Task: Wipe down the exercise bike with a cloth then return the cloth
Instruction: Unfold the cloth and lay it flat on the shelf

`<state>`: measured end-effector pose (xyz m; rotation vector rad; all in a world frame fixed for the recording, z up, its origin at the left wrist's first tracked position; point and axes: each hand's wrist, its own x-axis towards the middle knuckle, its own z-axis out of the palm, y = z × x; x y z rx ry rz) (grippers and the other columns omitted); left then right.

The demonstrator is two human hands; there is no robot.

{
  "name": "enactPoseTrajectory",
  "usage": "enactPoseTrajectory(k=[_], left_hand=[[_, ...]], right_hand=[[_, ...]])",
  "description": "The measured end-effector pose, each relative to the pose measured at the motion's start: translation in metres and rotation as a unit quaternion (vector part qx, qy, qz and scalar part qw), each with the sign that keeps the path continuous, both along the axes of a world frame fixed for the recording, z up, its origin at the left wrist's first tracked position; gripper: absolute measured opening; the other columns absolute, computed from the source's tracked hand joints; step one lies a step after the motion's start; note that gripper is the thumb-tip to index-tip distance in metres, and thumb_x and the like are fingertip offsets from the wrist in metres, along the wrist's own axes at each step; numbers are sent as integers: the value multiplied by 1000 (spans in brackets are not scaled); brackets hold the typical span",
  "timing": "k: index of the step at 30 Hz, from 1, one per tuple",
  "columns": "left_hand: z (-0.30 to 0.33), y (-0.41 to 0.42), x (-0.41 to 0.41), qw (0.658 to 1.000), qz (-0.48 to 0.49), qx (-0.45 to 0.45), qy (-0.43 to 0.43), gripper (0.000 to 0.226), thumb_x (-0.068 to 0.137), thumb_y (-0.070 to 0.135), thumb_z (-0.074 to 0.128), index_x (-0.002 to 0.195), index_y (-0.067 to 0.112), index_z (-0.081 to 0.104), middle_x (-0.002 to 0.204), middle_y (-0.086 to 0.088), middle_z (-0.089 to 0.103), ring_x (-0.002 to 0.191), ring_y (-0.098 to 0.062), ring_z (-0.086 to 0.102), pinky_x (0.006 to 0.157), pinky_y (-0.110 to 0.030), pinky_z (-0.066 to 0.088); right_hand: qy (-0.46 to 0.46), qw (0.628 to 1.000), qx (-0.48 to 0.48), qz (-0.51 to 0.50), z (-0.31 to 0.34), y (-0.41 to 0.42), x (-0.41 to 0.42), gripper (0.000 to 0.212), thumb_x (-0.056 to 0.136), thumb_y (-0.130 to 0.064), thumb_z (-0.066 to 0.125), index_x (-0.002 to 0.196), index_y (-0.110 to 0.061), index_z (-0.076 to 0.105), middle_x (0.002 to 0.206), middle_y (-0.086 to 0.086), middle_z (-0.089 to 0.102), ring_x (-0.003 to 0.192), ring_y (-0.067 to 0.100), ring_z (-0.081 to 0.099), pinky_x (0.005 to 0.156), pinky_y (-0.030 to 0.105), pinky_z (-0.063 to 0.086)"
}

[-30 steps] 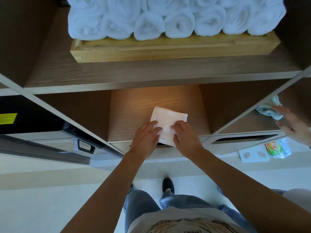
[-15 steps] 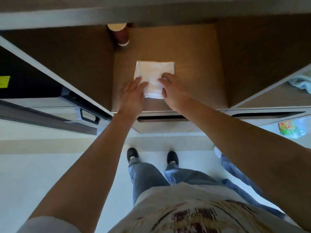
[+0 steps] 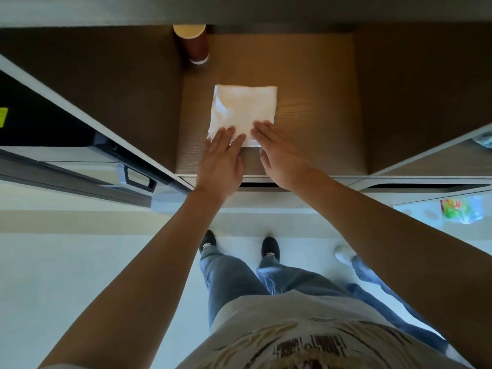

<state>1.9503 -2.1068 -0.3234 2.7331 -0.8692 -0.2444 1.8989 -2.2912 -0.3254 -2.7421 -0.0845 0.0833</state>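
Brown wood lines the cubby (image 3: pixel 314 83) I am looking down into, its floor lit warm from above and its side walls dark. On that floor lies the cloth (image 3: pixel 243 110), white and folded square, flat near the middle. Behind the cloth, in the back left corner, stands a cup (image 3: pixel 195 45), dark red with a pale lid. My left hand (image 3: pixel 222 163) has its fingers straight, the tips resting on the cloth's near left corner. My right hand (image 3: pixel 282 155) is likewise flat, fingers straight, touching the cloth's near right edge; neither hand grips it. Left of the cloth, past the cubby wall, a dark door (image 3: pixel 53 123) with a black handle (image 3: pixel 139 178) stands angled. Right of the cloth, in the next compartment, a bit of pale fabric (image 3: pixel 483 139) shows at the edge. Below the cloth, the pale floor (image 3: pixel 80 262) carries my black shoes (image 3: pixel 270 247), and another person's white shoe (image 3: pixel 344 253) stands to their right.
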Motion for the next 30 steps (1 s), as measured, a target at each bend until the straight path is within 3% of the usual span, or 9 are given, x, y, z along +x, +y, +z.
enactPoseTrajectory(k=[5,10,14,19,24,30], left_hand=[[7,-33,-1,999,-47,9,15,56,109,26,42,164,20,35,174,-8,23,162,-28,16,130,-48,17],[14,-65,-1,996,-85,-16,33,54,109,24,46,162,16,39,174,-9,24,162,-28,16,131,-35,11],[13,-81,-7,994,-107,9,37,57,109,27,44,164,15,34,176,-8,19,161,-30,19,131,-42,16],[13,-102,-7,990,-129,27,43,60,108,29,45,165,13,31,176,-11,16,161,-30,21,128,-47,23],[16,-115,0,986,-151,57,50,63,108,30,45,167,16,25,177,-8,10,162,-29,16,128,-49,23],[21,-135,11,980,-157,99,67,67,109,36,44,169,21,16,178,-2,0,163,-29,8,127,-58,22]], right_hand=[[29,998,-30,-45,12,-28,-3,50,112,-21,43,161,-11,40,172,5,30,160,25,22,131,43,21],[63,984,-70,-154,24,-63,-16,51,115,-30,33,165,-19,30,175,0,20,162,21,14,132,42,17],[83,970,-109,-200,33,-83,-22,51,114,-30,35,163,-15,33,174,5,23,162,25,12,130,42,8],[84,977,-90,-176,34,-71,-25,51,114,-25,36,163,-9,33,173,8,26,161,25,18,132,42,16],[113,974,-79,-181,27,-79,-32,54,115,-23,31,167,-10,21,176,6,11,163,25,8,131,44,17],[111,969,-96,-201,30,-95,-24,53,116,-32,30,167,-17,24,176,2,13,163,24,8,132,47,17]])
